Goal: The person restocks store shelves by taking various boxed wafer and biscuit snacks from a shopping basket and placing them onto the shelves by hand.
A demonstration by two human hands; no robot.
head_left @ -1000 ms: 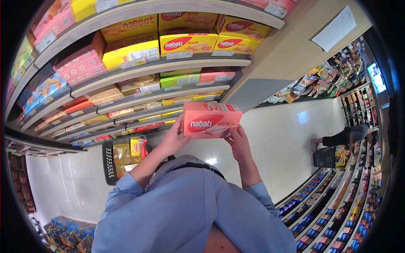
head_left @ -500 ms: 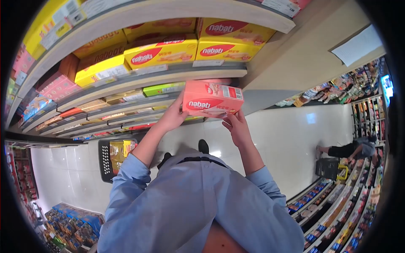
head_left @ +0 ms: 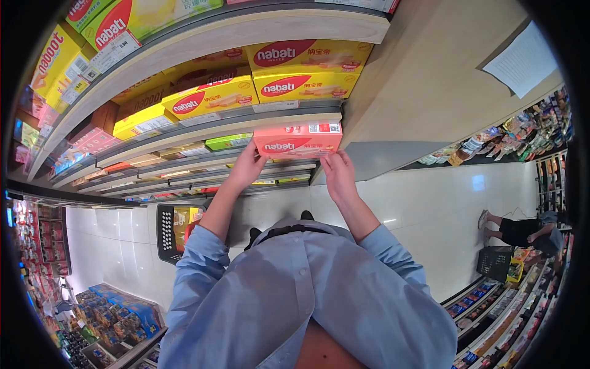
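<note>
A pink box of Nabati wafers (head_left: 298, 144) is level at the front of a lower shelf, just under the row of yellow boxes, its printed front towards me. Whether it rests on that shelf or is held just before it, I cannot tell. My left hand (head_left: 247, 166) grips its left end, thumb at the lower corner. The fingertips of my right hand (head_left: 338, 169) are closed on its lower right corner. Above it stand yellow Nabati boxes (head_left: 307, 85). A green box (head_left: 228, 141) lies to the left of the pink one.
A broad beige panel (head_left: 393, 92) with a paper sheet (head_left: 522, 60) borders the shelves on the right. On the floor at left stands a dark shopping basket (head_left: 166, 234) with yellow packs. Another person (head_left: 522, 232) is at the far right beside a basket (head_left: 495, 263).
The pink box has moved forward and left, up to the shelf front, and turned from slanted to level. Both hands went with it. My view has shifted slightly.
</note>
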